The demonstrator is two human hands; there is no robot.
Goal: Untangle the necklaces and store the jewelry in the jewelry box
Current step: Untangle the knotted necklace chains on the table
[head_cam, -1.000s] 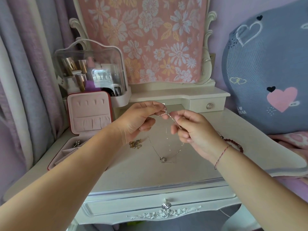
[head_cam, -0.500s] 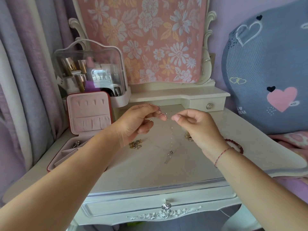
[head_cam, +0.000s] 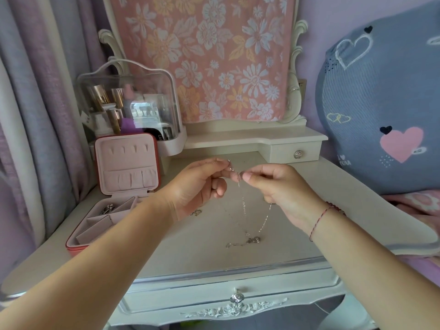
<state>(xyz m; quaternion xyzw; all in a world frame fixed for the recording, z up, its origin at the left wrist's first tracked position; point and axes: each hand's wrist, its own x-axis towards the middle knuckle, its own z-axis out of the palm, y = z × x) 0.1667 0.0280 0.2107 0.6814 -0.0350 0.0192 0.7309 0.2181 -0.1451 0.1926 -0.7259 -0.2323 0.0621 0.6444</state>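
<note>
While raised fingertip to fingertip, left hand [head_cam: 195, 186] and right hand [head_cam: 283, 189], each pinching the necklace [head_cam: 256, 239].

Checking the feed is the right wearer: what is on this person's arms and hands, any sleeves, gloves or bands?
No gloves, and no sleeves in view on either forearm. The right hand has a thin red string bracelet at its wrist. The left hand and its wrist show nothing worn.

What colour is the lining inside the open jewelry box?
Pale pink; the jewelry box lining shows best in the head view.
</note>
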